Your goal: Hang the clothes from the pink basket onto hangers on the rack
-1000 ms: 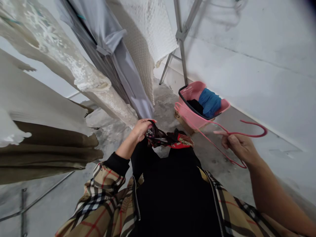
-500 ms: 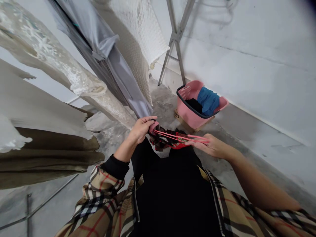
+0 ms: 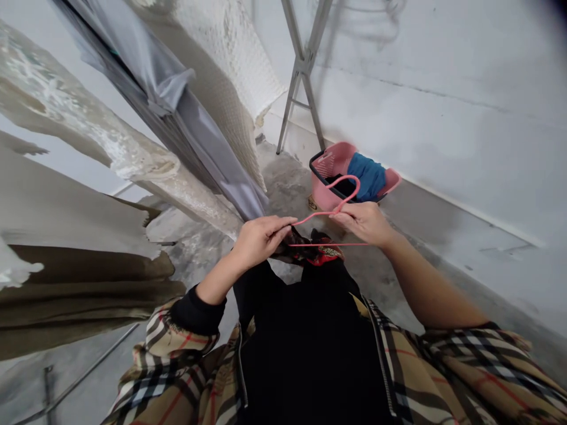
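Note:
A thin pink clothes hanger is stretched between my two hands, its curved hook pointing up and away from me. My left hand is closed, with fingers and thumb pinched around the hanger's left side. Just below the left fingers hangs a dark garment with red patches; how it joins the hanger is partly hidden. My right hand pinches the hanger at its neck, below the hook. The hanger's straight lower bar runs under both hands.
Against the wall stands a pink basket with blue cloth and something black inside. Behind it are the crossed legs of a metal rack. Grey cloth, a white textured cloth and olive fabric hang on the left.
The hanger has turned so its hook now shows upright. My right hand has shifted up and closer to my left hand. The garment has dropped lower, under the left hand.

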`<state>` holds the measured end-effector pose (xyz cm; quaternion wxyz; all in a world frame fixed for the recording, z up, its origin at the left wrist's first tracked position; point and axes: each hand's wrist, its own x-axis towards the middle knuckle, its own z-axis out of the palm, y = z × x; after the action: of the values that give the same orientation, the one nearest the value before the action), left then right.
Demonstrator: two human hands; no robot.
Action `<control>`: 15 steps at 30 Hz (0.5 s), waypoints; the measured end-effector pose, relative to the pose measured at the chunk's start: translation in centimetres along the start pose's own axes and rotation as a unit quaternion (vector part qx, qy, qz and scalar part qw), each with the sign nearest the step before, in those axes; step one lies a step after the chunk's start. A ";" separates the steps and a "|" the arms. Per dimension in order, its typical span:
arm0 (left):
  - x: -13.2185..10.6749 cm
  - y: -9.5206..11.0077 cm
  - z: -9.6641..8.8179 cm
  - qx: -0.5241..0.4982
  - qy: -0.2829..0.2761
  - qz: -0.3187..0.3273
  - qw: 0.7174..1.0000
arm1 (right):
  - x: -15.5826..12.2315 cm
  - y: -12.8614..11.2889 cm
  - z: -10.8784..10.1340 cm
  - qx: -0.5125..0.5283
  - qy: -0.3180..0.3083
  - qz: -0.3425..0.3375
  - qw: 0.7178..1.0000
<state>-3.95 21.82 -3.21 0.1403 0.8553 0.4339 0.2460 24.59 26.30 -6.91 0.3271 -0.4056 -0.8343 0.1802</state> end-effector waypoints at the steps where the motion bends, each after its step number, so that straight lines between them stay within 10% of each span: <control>1: 0.0 0.2 0.0 0.007 0.001 -0.010 1.000 | -0.1 0.0 0.5 -0.015 0.053 0.011 0.998; 6: -0.1 0.9 0.2 0.055 0.085 -0.096 0.990 | -2.8 -1.1 5.3 -0.056 0.349 0.034 0.935; 11: 0.0 2.1 -0.1 0.047 0.107 -0.129 0.985 | -5.3 -1.7 11.9 0.035 0.093 0.112 0.989; 15: 0.2 3.1 -0.1 0.031 0.102 -0.120 0.987 | -4.7 -0.2 15.6 0.077 -0.018 0.286 0.955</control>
<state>-1.83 20.17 -1.63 0.0972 0.7714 0.5527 0.3000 15.83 21.87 -19.93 0.2770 -0.5974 -0.6729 0.3370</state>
